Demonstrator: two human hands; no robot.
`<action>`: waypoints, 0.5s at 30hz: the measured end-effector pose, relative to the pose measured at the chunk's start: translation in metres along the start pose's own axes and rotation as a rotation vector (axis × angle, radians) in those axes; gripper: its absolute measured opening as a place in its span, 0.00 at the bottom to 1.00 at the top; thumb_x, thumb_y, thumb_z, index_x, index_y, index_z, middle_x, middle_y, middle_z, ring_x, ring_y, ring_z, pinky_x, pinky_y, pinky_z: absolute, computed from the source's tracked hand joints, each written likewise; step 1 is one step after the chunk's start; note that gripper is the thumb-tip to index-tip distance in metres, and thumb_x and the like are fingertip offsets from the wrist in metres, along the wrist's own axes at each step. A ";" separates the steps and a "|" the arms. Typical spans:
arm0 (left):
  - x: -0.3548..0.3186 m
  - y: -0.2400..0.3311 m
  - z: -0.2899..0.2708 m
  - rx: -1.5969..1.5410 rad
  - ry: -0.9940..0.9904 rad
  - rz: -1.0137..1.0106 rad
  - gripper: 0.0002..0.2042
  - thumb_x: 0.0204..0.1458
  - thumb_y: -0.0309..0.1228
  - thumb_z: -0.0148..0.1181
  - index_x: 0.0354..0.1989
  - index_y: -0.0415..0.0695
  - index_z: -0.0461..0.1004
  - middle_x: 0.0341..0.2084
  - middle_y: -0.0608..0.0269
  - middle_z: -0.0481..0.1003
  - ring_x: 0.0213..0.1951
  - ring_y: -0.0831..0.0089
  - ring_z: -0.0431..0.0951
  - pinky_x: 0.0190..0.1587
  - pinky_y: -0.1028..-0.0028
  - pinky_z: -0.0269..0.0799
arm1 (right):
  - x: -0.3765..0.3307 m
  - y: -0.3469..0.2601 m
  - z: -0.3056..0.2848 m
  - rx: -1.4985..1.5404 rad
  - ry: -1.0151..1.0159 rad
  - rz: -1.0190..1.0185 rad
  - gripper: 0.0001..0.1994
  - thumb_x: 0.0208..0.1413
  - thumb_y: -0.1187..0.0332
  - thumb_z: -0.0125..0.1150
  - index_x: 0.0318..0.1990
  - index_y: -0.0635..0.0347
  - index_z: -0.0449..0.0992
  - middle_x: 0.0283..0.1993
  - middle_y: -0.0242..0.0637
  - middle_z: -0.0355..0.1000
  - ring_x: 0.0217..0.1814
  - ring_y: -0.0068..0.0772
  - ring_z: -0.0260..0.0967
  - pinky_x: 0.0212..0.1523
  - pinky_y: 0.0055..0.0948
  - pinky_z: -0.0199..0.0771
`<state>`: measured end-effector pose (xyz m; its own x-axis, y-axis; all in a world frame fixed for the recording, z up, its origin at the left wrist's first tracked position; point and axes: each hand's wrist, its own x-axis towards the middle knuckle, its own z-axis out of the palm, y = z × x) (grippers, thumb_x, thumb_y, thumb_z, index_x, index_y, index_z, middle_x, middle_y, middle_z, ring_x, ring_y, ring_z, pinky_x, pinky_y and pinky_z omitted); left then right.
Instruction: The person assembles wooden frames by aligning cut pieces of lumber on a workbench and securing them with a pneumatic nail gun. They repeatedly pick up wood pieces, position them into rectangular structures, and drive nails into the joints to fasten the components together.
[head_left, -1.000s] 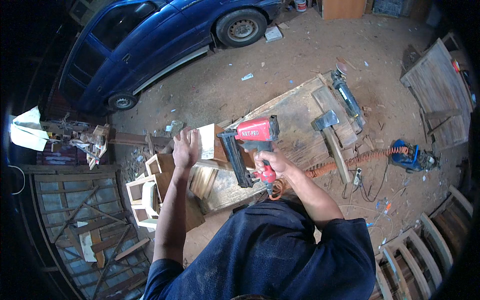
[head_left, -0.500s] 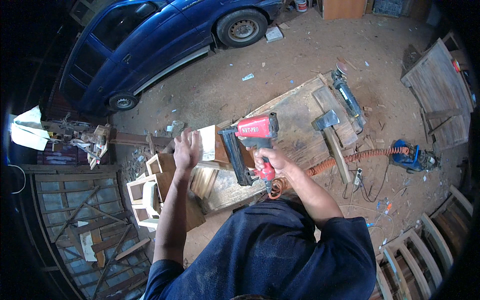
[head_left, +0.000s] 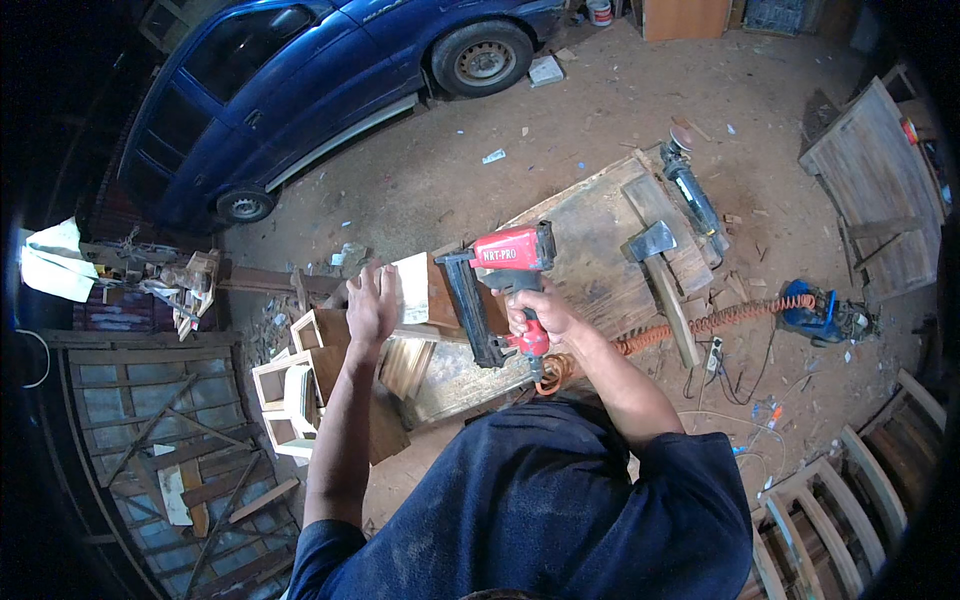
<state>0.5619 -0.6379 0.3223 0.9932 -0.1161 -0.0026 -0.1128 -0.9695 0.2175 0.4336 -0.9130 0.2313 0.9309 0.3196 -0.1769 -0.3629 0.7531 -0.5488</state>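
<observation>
A big blue car [head_left: 300, 90] stands on the dirt floor [head_left: 560, 130]. On the wooden bench [head_left: 590, 240], the left hand [head_left: 372, 300] presses flat, fingers together, on a small wooden box [head_left: 425, 290]. The right hand [head_left: 535, 310] grips a red nail gun [head_left: 500, 275] against it.

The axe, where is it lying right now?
In the head view the axe lies on the wooden bench, to the right of the red nail gun held in the right hand, beside the angle grinder.
</observation>
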 end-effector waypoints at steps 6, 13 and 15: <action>0.022 0.000 -0.021 0.148 -0.279 0.572 0.34 0.63 0.63 0.46 0.45 0.40 0.79 0.44 0.40 0.77 0.51 0.44 0.76 0.53 0.52 0.71 | -0.043 -0.012 -0.013 -0.029 0.104 -0.061 0.19 0.57 0.74 0.51 0.56 0.66 0.73 0.21 0.30 0.65 0.19 0.23 0.61 0.24 0.28 0.67; 0.072 -0.029 0.025 0.173 -0.428 0.331 0.36 0.66 0.64 0.41 0.47 0.38 0.79 0.30 0.40 0.80 0.32 0.46 0.81 0.34 0.54 0.75 | -0.104 -0.014 -0.011 -0.176 0.344 -0.133 0.17 0.57 0.76 0.55 0.54 0.67 0.74 0.21 0.31 0.67 0.18 0.23 0.64 0.23 0.28 0.69; 0.081 0.001 0.020 -0.278 -0.544 -0.095 0.35 0.67 0.61 0.42 0.50 0.36 0.79 0.33 0.47 0.82 0.31 0.51 0.82 0.35 0.56 0.77 | -0.123 -0.016 -0.015 -0.243 0.406 -0.202 0.16 0.56 0.76 0.56 0.53 0.67 0.74 0.21 0.31 0.68 0.19 0.23 0.65 0.22 0.28 0.69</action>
<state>0.6415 -0.6522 0.3025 0.8337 -0.1969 -0.5159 0.0594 -0.8969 0.4382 0.3253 -0.9730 0.2496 0.9402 -0.1040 -0.3245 -0.1989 0.6056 -0.7705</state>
